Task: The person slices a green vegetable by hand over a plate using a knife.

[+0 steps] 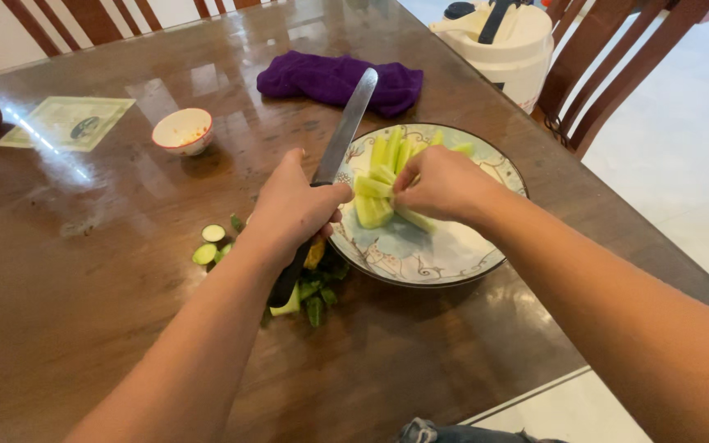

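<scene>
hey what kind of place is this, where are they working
Most likely a home dining room: a glossy wooden dining table ringed by wooden chairs, with a patterned plate of cucumber sticks. The left hand holds a knife.

One knife (346, 123), one patterned plate (453, 254), one small bowl (183, 131) at upper left, one purple cloth (330, 79), two round cucumber ends (209, 244), two hands (293, 209)
</scene>
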